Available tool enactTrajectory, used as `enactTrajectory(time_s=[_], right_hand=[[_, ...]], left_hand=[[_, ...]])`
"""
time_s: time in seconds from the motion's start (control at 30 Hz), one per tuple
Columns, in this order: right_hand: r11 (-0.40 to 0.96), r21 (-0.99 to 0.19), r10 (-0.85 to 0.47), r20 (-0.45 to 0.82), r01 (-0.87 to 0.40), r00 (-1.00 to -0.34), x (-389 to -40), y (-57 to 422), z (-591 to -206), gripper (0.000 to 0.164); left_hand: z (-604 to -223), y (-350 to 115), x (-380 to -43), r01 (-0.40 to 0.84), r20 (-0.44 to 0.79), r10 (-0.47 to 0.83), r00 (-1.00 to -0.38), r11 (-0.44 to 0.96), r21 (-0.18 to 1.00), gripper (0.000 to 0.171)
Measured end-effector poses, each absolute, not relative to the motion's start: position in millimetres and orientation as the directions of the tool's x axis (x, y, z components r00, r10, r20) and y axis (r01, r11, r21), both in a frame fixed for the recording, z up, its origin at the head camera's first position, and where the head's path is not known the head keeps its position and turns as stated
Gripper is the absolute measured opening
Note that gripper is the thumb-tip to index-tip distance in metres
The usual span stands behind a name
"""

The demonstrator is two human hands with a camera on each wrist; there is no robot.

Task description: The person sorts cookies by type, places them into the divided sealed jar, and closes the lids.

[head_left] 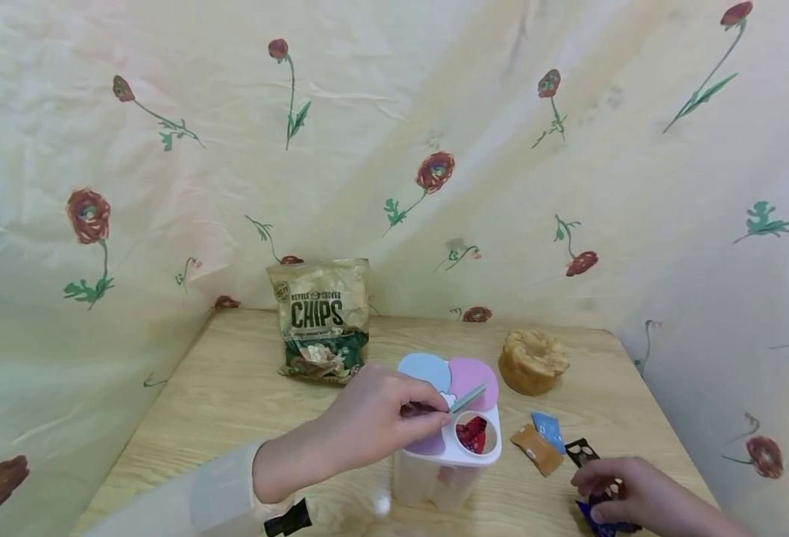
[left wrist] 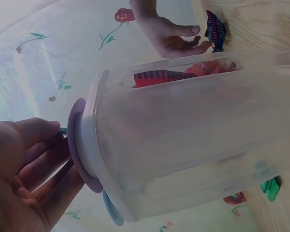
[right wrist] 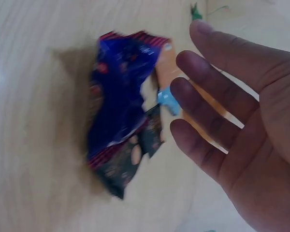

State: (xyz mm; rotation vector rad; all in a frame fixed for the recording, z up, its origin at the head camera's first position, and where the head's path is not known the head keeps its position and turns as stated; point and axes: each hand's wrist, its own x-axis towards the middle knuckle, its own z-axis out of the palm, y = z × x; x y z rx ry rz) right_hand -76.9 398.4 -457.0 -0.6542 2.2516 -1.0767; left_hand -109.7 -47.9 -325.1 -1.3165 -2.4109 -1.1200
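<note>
My left hand (head_left: pixel 381 410) is above the clear storage container (head_left: pixel 435 481), pinching a thin green lid (head_left: pixel 470 398) between thumb and fingers. The lid stands tilted beside a round opening, through which red wrapped snacks (head_left: pixel 473 435) show; the left wrist view shows them (left wrist: pixel 183 75) through the container's wall. Blue (head_left: pixel 424 369) and pink (head_left: pixel 475 382) lids cover other compartments. To the right, my right hand (head_left: pixel 629 488) hovers by a dark blue snack packet (right wrist: pixel 121 92), its fingers relaxed and apart from it in the right wrist view. A black packet (right wrist: pixel 118 169) lies against the blue one.
An orange packet (head_left: pixel 538 450) and a light blue packet (head_left: pixel 548 431) lie between the container and my right hand. A ring-shaped cake (head_left: pixel 532 365) sits behind them. At the back left stands a chips bag (head_left: pixel 321 321). Flowered cloth (head_left: pixel 368 149) hangs behind the wooden table (head_left: pixel 233 388).
</note>
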Motion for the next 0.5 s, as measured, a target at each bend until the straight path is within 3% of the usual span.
enactTrajectory(time_s=[0.27, 0.5], right_hand=[[0.627, -0.777, -0.512, -0.469, 0.060, -0.719, -74, 409, -469, 0.032], [0.589, -0.806, -0.581, -0.380, -0.050, -0.719, -72, 421, -484, 0.030]], left_hand=[[-327, -48, -110, 0.785, 0.483, 0.647, -0.590, 0.321, 0.530, 0.004], [-328, -48, -111, 0.782, 0.480, 0.647, -0.593, 0.319, 0.536, 0.004]])
